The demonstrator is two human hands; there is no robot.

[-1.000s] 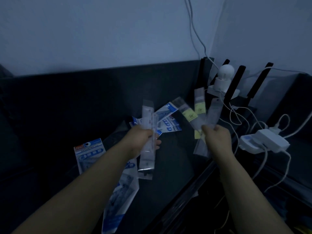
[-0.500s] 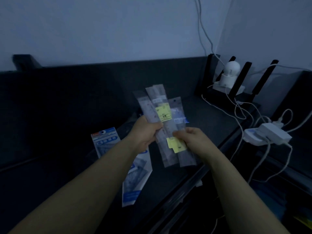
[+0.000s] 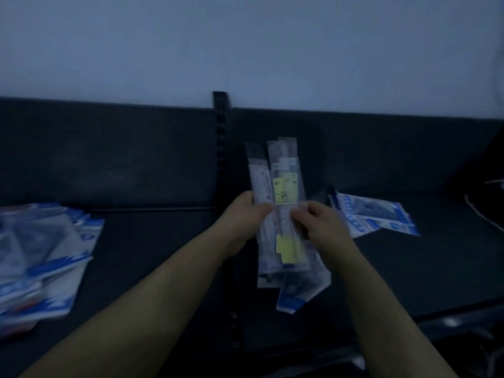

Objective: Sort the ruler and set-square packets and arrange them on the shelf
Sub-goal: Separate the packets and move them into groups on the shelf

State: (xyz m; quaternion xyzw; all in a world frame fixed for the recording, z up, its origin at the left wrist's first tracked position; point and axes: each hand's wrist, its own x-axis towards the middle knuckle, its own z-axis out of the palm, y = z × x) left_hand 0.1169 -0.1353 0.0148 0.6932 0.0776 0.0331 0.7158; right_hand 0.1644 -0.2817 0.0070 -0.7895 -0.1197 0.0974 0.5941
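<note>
Both hands hold one bundle of several long clear ruler packets (image 3: pixel 283 175) with yellow labels, upright above the dark shelf (image 3: pixel 152 241). My left hand (image 3: pixel 245 214) grips the bundle's left edge. My right hand (image 3: pixel 319 222) pinches its right edge. A blue-and-white set-square packet (image 3: pixel 297 296) lies on the shelf under the bundle's lower end. More set-square packets (image 3: pixel 373 214) lie to the right. A pile of set-square packets (image 3: pixel 41 257) sits at the far left.
A black slotted upright post (image 3: pixel 220 137) divides the shelf's dark back panel. A white wall rises behind. A white cable (image 3: pixel 488 214) shows at the right edge. The shelf's front lip (image 3: pixel 450 320) runs along the lower right.
The view has swung left: the router, camera and power adapters have left the frame and the left pile has come in. Both hands brought their ruler packets together into one bundle.
</note>
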